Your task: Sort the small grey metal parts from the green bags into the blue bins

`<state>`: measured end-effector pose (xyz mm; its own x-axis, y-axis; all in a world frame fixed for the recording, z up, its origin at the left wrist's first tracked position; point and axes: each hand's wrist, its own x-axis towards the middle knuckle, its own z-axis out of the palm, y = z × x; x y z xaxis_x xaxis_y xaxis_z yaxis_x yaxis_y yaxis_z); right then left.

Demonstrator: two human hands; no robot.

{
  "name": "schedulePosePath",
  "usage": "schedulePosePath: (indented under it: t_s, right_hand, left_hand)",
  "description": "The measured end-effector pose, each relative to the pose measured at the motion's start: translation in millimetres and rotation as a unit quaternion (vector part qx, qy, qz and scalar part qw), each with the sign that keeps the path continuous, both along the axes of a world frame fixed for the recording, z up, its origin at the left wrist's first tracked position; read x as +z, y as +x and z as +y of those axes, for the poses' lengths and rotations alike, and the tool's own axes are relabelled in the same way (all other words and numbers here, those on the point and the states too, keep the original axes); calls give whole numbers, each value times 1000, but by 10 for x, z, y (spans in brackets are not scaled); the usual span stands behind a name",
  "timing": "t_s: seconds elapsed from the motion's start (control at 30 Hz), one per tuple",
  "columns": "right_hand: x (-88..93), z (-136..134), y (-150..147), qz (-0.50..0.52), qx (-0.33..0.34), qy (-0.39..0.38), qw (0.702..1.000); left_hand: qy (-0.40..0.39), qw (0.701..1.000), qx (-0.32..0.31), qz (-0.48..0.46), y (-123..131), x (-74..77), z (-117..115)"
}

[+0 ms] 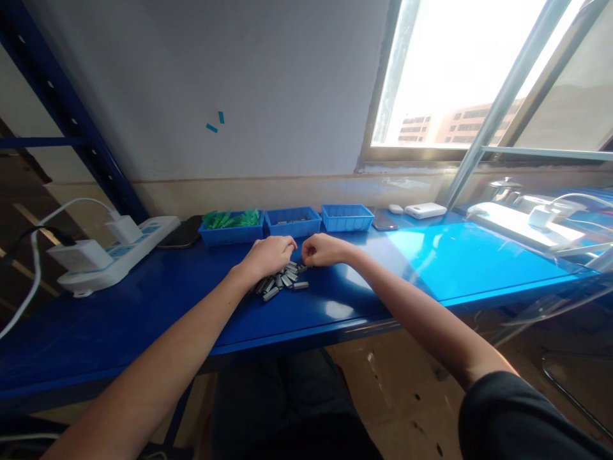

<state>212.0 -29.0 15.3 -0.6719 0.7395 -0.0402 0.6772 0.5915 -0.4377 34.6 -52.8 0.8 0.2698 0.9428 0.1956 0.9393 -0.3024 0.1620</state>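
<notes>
A heap of small grey metallic pieces lies on the blue table, with one loose piece at its right front. My left hand is over the heap's back left side, fingers bent and pressed together; what they hold, if anything, is hidden. Just to the right, my right hand is closed in a pinch at the heap's back right edge, and I cannot make out what is between its fingertips. Behind the hands stand a blue bin with green pieces, a middle blue bin with a few small pieces, and a right blue bin.
On the left, a white power strip with plugged-in chargers sits beside a dark phone. Another phone and a white box-shaped device lie right of the bins. The blue table's front edge runs before me.
</notes>
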Motion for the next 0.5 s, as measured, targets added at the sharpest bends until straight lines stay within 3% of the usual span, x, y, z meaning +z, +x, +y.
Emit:
schedulePosePath:
  t_s: [0.23, 0.4, 0.5]
  right_hand:
    - [16, 48, 63, -15, 1, 38, 999]
    - [2, 112, 190, 20, 69, -35, 997]
    - [-17, 117, 191, 19, 72, -39, 996]
  left_hand:
    - [-14, 1000, -9, 0, 10, 8, -6]
    - [-12, 1000, -7, 6, 20, 26, -22]
    - [-20, 1000, -13, 11, 30, 37, -31]
